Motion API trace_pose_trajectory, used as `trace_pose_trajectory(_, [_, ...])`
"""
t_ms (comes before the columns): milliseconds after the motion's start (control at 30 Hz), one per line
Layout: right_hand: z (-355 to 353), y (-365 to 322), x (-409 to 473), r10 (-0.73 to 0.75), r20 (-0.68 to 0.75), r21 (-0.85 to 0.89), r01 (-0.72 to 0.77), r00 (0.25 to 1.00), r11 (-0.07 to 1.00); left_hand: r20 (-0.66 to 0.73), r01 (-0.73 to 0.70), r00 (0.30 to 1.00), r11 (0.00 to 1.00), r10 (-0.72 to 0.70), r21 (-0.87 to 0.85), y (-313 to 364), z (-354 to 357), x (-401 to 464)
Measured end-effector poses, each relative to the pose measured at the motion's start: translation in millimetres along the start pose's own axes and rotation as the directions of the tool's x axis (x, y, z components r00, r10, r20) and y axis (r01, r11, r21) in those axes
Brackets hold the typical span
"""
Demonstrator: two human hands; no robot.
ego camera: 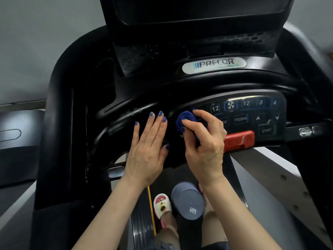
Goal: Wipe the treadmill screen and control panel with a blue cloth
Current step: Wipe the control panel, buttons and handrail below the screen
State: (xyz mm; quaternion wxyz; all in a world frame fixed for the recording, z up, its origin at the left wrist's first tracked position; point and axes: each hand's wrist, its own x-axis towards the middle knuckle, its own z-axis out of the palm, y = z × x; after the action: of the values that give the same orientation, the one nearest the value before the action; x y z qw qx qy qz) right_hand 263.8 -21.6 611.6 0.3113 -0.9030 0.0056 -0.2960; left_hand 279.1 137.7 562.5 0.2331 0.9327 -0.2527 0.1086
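Grey wall fills the background behind a black Precor treadmill console [162, 83], and I take its control panel [252, 112] as my landmark. Above the panel sits the silver Precor badge [214, 65], and higher still the dark treadmill screen [198, 9], tilted back and cut off by the top edge of the view.

At the panel's left end my right hand [203, 147] grips a bunched blue cloth [185, 121]; the thumb and curled fingers [205, 116] pinch it and hold it against the panel's surface, just left of the "12" key and the partly covered mode key. Further right on the panel I read the fan key, the PROGRAM key, two arrow keys and START. A red stop bar [239, 140] runs along the panel's lower edge, touching the knuckle side of my right hand.

Left of the panel, my left hand [147, 147] lies flat on the black console housing, fingers straight and close together, thumb out to the side, holding nothing. The nails are painted blue.

Below the panel, on the treadmill belt [142, 213], I see a foot in a white slipper [162, 204] and, just beside it, a round grey-blue container [187, 201] lying tilted.
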Motion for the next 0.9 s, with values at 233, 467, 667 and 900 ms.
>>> trace_pose_trajectory(233, [3.3,4.5,-16.6,-0.083,0.014,0.142,0.080,0.996,0.987,-0.078,-0.006,0.997,1.000,0.005,-0.017,-1.2,8.5,0.5])
trace_pose_trajectory(467, [10.0,7.2,-18.1,-0.127,-0.060,-0.009,0.126,0.990,0.992,-0.072,-0.013,0.997,0.999,0.015,0.030,-1.4,8.8,-2.4])
trace_pose_trajectory(667, [15.1,13.2,-21.8,-0.168,-0.071,0.052,0.171,0.983,0.984,-0.064,-0.019,0.998,0.999,0.021,0.033,-1.8,8.8,-2.3])
trace_pose_trajectory(900, [22.6,4.9,4.6,-0.087,-0.078,0.112,0.096,0.993,0.989,-0.070,-0.023,0.997,0.998,0.026,0.053,-2.3,9.5,-3.6])
